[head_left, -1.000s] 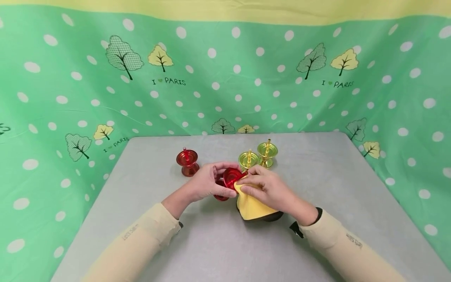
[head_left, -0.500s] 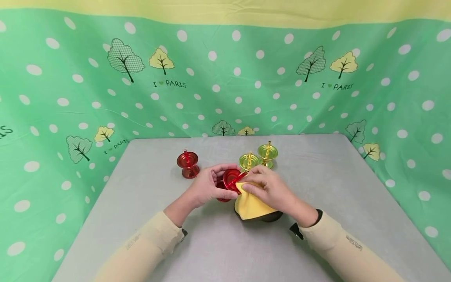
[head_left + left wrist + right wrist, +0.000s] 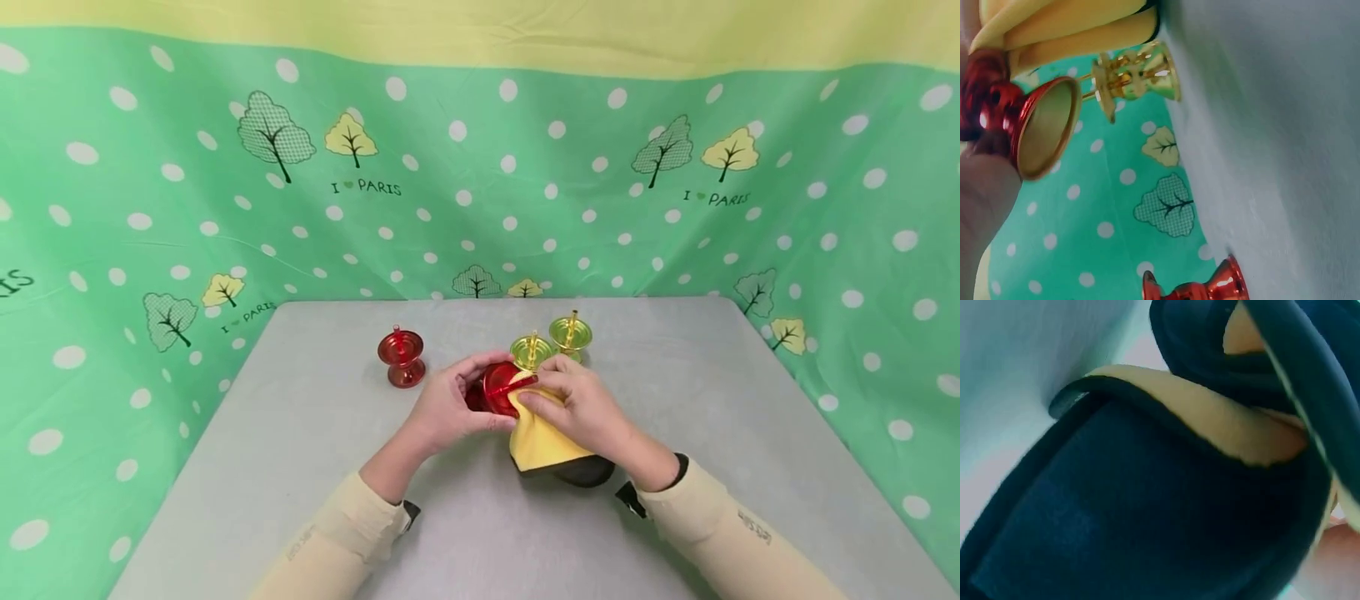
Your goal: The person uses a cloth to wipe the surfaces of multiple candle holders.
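red candle holder [image 3: 497,387] sits mid-frame just above the bench [image 3: 300,467], left hand [image 3: 446,408] curled round it in a firm grip. right hand [image 3: 581,408] pinches a yellow cloth [image 3: 536,437] against its rim. two gold holders [image 3: 551,342] just behind, another red holder [image 3: 401,357] off to the left.
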{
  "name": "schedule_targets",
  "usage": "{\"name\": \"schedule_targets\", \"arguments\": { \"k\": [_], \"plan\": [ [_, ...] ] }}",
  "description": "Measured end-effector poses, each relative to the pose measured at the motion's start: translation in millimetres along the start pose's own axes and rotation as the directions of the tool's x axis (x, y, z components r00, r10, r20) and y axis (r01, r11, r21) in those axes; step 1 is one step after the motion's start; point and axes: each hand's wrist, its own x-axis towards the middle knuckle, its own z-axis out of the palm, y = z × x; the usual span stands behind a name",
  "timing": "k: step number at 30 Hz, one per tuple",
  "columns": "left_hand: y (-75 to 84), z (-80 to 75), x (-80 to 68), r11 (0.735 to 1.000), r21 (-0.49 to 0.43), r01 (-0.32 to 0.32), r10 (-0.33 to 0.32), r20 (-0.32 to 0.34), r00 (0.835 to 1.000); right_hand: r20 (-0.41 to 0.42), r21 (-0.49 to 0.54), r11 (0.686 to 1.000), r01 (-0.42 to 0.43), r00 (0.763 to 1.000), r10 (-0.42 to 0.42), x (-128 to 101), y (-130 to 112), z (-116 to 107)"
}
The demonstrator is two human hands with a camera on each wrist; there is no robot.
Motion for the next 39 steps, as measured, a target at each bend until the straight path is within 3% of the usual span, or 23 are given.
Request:
{"name": "schedule_targets", "arguments": {
  "k": [7, 10, 12, 16, 19, 23, 26, 30, 34, 37, 39],
  "plan": [
    [-1.0, -14.1, -2.6, 0.997, -0.052, 0.063, -0.053, 0.174, 0.983, -0.019, -0.094, 0.978, 0.188, 0.982, -0.19, 7, 7, 1],
    [1.0, -17.4, -2.5, 0.994, -0.058, 0.089, -0.075, 0.203, 0.976, -0.019, -0.111, 0.969, 0.222, 0.974, -0.225, 11, 5, 1],
    [2.8, -16.1, -1.8, 0.995, -0.045, 0.084, -0.076, 0.17, 0.983, -0.022, -0.126, 0.971, 0.201, 0.978, -0.206, 12, 3, 1],
    [5.8, -6.9, 0.6, 0.999, 0.015, 0.032, -0.032, -0.005, 0.999, -0.024, -0.091, 0.995, 0.034, 0.999, -0.037, 14, -6, 0],
    [7.2, 1.4, 2.0, 0.999, 0.036, -0.003, 0.008, -0.144, 0.99, -0.01, -0.03, 0.995, -0.092, 0.996, 0.092, 15, -13, 0],
    [8.8, 8.3, 3.6, 0.999, 0.031, -0.025, 0.032, -0.252, 0.967, -0.011, 0.026, 0.987, -0.158, 0.987, 0.158, 18, -15, 1],
    [9.9, 9.8, 6.7, 0.995, 0.098, -0.023, 0.049, -0.274, 0.96, -0.013, 0.057, 0.982, -0.182, 0.983, 0.183, 22, -12, 2],
    [12.8, 7.4, 12.3, 0.977, 0.211, 0.024, 0.033, -0.264, 0.964, 0.008, 0.083, 0.974, -0.209, 0.978, 0.209, 24, -6, 2],
    [15.0, 1.4, 18.7, 0.983, 0.146, 0.109, -0.073, -0.233, 0.97, 0.019, 0.07, 0.974, -0.215, 0.977, 0.214, 29, -3, 1],
    [13.4, -2.7, 22.2, 0.976, 0.088, 0.197, -0.173, -0.225, 0.959, 0.051, 0.05, 0.968, -0.245, 0.969, 0.242, 34, -5, 0],
    [11.3, -4.0, 23.0, 0.964, 0.106, 0.244, -0.217, -0.214, 0.952, 0.09, 0.033, 0.961, -0.276, 0.958, 0.272, 34, -5, 0]
  ]
}}
